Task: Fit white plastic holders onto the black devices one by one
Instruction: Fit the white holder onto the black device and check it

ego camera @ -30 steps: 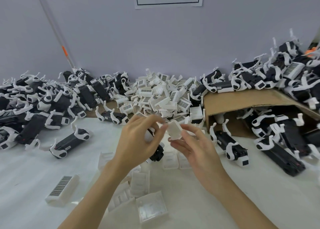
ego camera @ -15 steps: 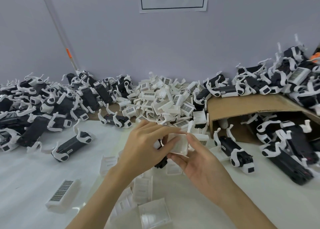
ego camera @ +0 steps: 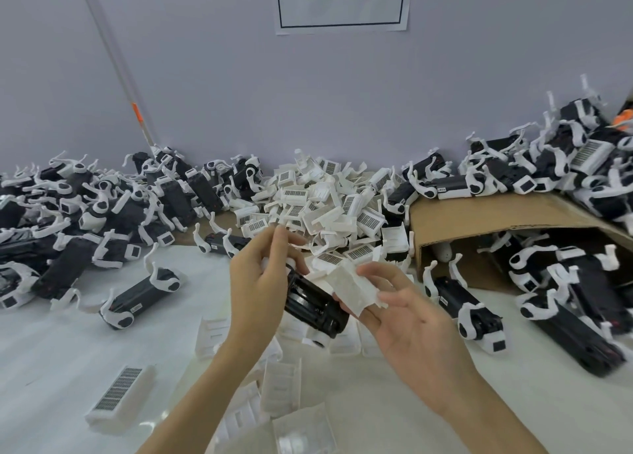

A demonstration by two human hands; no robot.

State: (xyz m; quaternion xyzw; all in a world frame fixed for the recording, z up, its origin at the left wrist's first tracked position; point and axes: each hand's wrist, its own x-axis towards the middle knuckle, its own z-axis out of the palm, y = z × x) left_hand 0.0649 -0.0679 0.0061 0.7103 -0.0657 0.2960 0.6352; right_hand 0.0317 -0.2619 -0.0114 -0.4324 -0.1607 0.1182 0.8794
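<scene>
1. Frame centre: left hand [ego camera: 257,282] grasps black device [ego camera: 317,304], angled to expose its end.
2. Right hand [ego camera: 404,320] pinches white holder [ego camera: 352,290] against that end, likely aligning it.
3. Upper centre: pile of holders [ego camera: 325,203], supply within reach.

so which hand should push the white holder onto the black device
Right. The right hand already pinches the white holder at the black device's end, while the left hand grips the device and steadies it.
</scene>
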